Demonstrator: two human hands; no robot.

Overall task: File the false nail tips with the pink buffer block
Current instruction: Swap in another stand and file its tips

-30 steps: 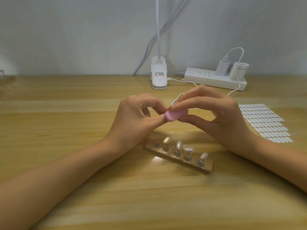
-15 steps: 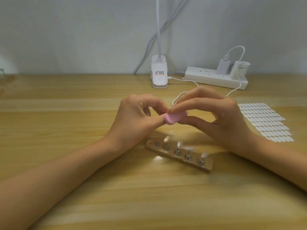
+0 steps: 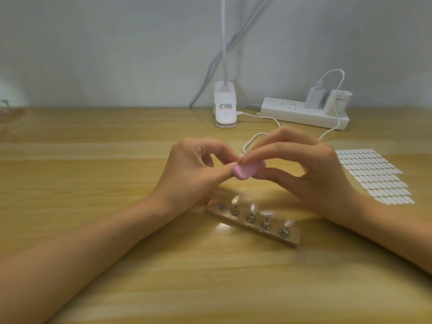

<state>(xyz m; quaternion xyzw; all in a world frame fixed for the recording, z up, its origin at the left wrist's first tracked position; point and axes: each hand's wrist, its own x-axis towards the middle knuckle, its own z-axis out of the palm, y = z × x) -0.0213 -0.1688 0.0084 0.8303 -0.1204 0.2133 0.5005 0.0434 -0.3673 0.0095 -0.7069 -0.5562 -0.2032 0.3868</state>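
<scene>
While four tips (image 3: 235,199) stand on pegs in the stand (image 3: 293,237) nearest the camera, one slot bare, filing looks under way just above it. The left hand (image 3: 194,169) pinches something small and mostly hidden, probably the fifth tip, against the buffer (image 3: 250,170), which the right hand (image 3: 311,174) grips between thumb and fingertips. The next move calls for short, light strokes. Beyond sit a lamp base (image 3: 225,106) and a power strip (image 3: 301,113).

Pink buffer (image 3: 249,171). Pale wood-grain desk (image 3: 117,148). Tan stand (image 3: 289,239) below buffer, clear tips (image 3: 235,199) on silvery stems. Behind buffer, white lamp clip (image 3: 225,106) and power strip (image 3: 292,113); right, rows of white stickers (image 3: 374,174).
</scene>
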